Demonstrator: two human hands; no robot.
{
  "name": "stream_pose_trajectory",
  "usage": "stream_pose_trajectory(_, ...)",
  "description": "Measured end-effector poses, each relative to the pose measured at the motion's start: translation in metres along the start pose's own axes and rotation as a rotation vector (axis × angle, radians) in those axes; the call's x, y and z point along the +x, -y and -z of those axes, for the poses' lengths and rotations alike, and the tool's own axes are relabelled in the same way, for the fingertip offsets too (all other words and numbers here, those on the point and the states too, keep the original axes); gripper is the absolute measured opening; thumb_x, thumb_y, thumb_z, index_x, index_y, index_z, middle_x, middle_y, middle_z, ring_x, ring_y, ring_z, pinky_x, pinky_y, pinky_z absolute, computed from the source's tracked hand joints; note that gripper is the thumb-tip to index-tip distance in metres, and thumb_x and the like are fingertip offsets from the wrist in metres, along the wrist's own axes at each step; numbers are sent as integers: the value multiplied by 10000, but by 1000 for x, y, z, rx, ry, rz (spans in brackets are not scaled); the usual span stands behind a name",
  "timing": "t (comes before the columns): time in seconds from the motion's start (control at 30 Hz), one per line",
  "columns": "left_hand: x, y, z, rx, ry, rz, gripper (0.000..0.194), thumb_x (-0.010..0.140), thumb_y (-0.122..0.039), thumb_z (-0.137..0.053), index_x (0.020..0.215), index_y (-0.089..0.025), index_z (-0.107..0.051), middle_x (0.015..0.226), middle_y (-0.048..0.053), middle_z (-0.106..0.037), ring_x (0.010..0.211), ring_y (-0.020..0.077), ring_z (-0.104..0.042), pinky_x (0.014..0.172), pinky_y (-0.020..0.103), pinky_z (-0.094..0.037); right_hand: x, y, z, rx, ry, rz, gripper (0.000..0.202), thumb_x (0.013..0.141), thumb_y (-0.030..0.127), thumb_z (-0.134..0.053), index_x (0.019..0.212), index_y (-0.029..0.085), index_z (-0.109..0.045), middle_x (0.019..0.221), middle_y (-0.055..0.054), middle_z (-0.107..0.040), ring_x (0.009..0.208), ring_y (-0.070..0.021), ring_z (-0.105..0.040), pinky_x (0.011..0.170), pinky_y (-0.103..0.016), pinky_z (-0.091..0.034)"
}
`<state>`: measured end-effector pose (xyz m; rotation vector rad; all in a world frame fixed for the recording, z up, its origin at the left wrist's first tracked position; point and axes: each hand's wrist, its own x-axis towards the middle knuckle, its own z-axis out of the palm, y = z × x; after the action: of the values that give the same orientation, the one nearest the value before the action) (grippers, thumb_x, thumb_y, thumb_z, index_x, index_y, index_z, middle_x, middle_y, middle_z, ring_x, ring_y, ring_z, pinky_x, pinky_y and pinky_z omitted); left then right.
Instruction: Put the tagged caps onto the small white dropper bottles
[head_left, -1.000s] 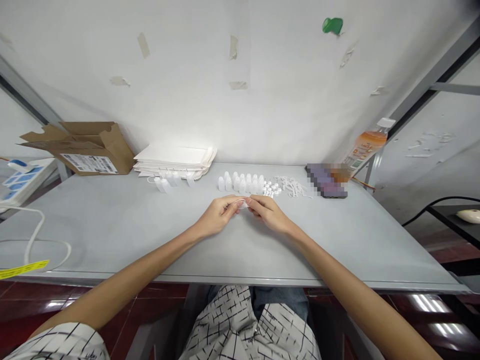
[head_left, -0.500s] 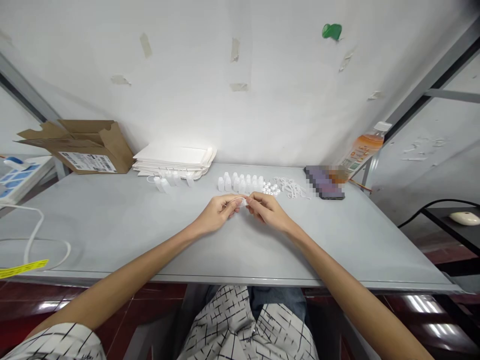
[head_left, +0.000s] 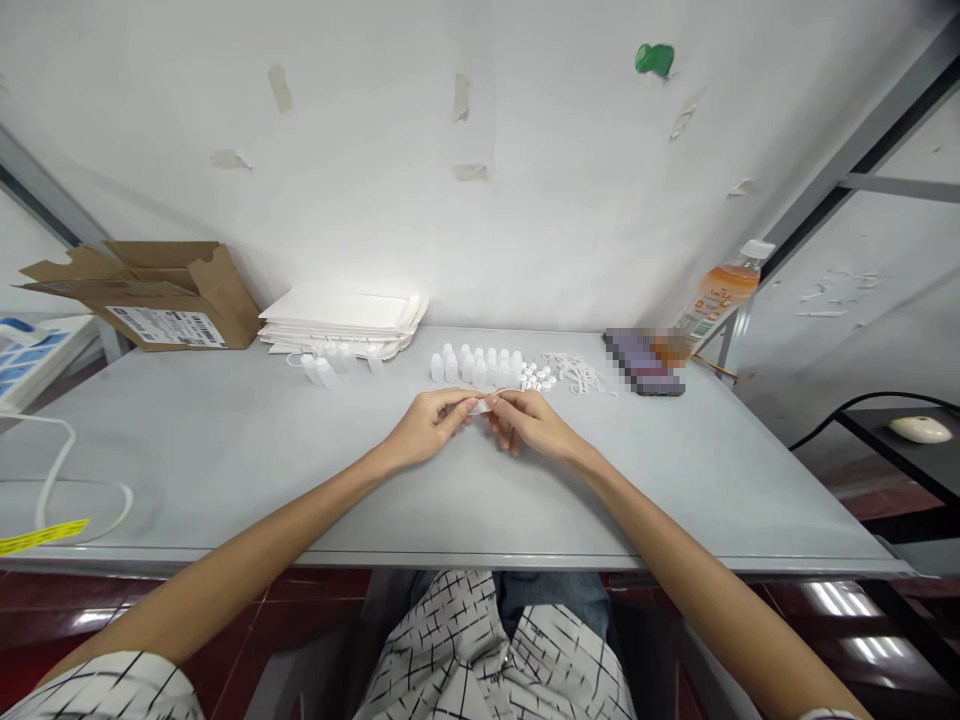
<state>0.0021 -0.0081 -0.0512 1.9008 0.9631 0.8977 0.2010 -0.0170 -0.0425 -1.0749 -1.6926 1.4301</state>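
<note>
Over the middle of the table, my left hand (head_left: 431, 422) is closed on a small white plastic bottle (head_left: 481, 406), held sideways and mostly hidden by fingers. My right hand (head_left: 534, 422) pinches its right end, where a thin white strap (head_left: 507, 391) curves along the fingertips. Whether a cap is on that end cannot be made out. Just beyond my hands stand several similar bottles (head_left: 448, 364) in rows. Small white nozzle caps (head_left: 537, 377) lie beside them in a pile, and a heap of white strapped pieces (head_left: 576, 371) is to the right.
Several bottles with straps (head_left: 321, 370) stand at the left, before a stack of white sheets (head_left: 341, 312). An opened cardboard box (head_left: 176, 300) sits at the back left. A phone (head_left: 645, 365) and a drink bottle (head_left: 716, 300) are at the right. A white cable (head_left: 56, 460) loops at the left.
The white strap, earlier looping over my left fingers, now curves by my right fingers. My right fingers have shifted around the bottle's end. The whole view has moved slightly.
</note>
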Motion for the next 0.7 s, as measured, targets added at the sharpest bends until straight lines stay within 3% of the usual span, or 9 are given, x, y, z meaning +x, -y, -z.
stream_pose_trajectory(0.1,1,-1,1,14,-44,-3,394,934,-404,-536,1152,-124,-706,971,95,-709,631,116,-562,607,250,-466,0,4,3,-35,-114,61,441,888,585,-544,803,155,-601,763,-30,-593,470,-88,-536,359,-216,-399)
stream_pose_trajectory(0.23,1,0,2,78,-69,-13,378,932,-400,-551,1175,-149,-694,1015,95,-701,650,119,-598,641,261,-492,-1,7,8,1,-302,133,386,838,541,-636,816,156,-623,694,1,-576,406,-80,-501,351,-230,-400)
stream_pose_trajectory(0.4,2,-1,4,98,-120,-32,372,930,-409,-555,1160,-149,-688,948,88,-700,657,136,-636,649,268,-518,-3,15,13,113,-308,142,354,754,493,-742,758,154,-639,687,-15,-608,486,-113,-575,430,-264,-507)
stream_pose_trajectory(0.6,1,-2,4,66,-124,-67,320,885,-375,-616,1113,-157,-667,1061,106,-679,803,173,-659,735,299,-541,-3,20,15,194,-371,180,293,675,386,-817,760,163,-646,645,14,-593,524,-126,-605,472,-274,-530)
stream_pose_trajectory(0.7,1,-3,3,35,-93,-16,284,832,-359,-671,1029,-158,-637,1033,94,-661,884,201,-658,742,302,-538,-3,19,15,200,-389,184,262,675,356,-817,736,164,-651,617,5,-610,549,-138,-616,494,-282,-541)
